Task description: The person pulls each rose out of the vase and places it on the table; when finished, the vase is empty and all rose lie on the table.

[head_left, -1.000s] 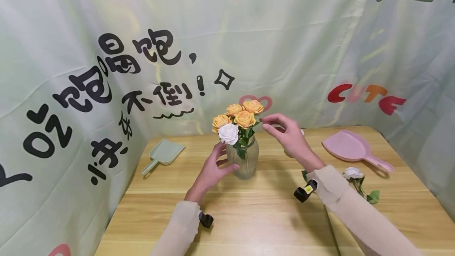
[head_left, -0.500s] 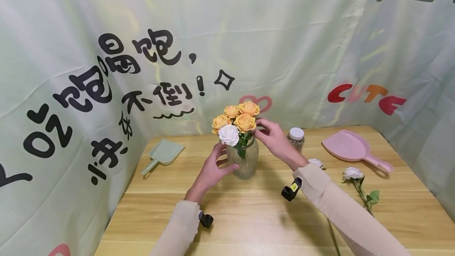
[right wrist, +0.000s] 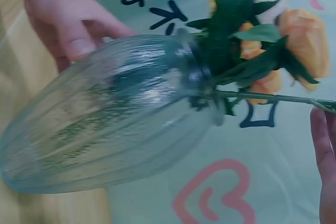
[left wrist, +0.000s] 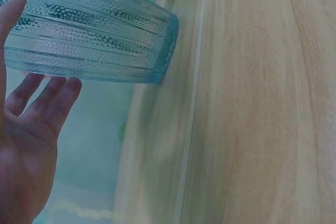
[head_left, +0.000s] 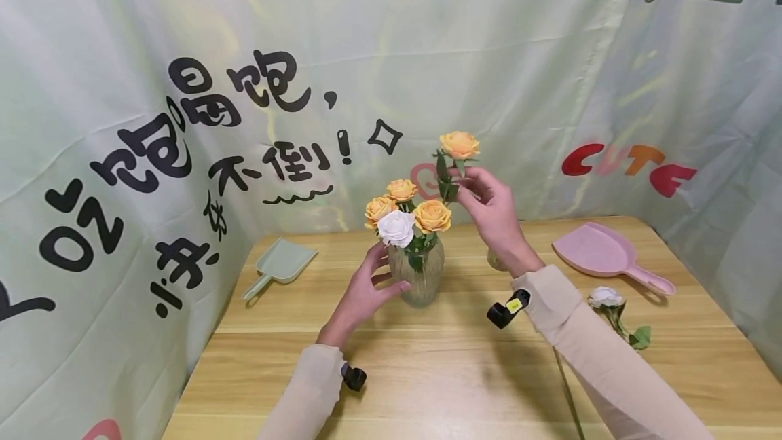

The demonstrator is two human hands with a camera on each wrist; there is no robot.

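The left hand (head_left: pixel 366 290) grips the glass vase (head_left: pixel 424 277), thumb and fingers on opposite sides, likely to steady it; the vase stands upright on the far half of the table (head_left: pixel 415 372). The right hand (head_left: pixel 491 212) pinches the stem (right wrist: pixel 273 97) of an orange rose (head_left: pixel 459 146) below its bloom, holding it above the rest. That stem runs into the vase's mouth, though the ribbed glass blurs how deep. Three orange roses (head_left: pixel 432 216) and one white rose (head_left: pixel 396 228) stand in the vase, apparently propped by its neck. A loose white rose (head_left: pixel 607 297) lies to the right, nearer than the pink dustpan (head_left: pixel 592 250).
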